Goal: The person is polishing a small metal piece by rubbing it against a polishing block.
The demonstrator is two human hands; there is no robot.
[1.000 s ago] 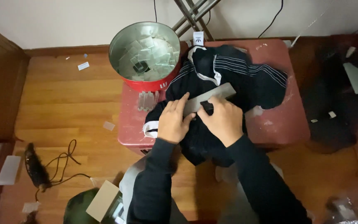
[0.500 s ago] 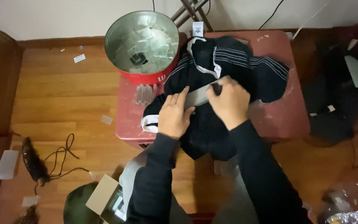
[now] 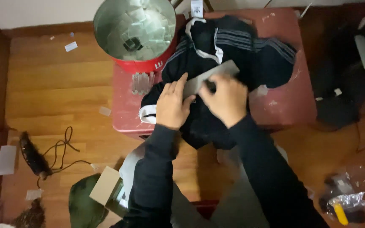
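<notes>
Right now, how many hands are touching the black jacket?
2: the left hand presses the black jacket beside the grey strip, the right hand grips that strip. No other hands visible.

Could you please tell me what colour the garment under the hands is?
The soft garment is black with white trim and pale stripes; the head view shows it.

two hands [image 3: 172, 105], one black jacket [image 3: 233, 46]; one grey card [image 3: 210, 76], one red bucket [image 3: 136, 31]

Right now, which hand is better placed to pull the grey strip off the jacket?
Right, probably. The right hand already lies on the grey strip, while the left hand lies flat on the black jacket at the strip's near end.
</notes>
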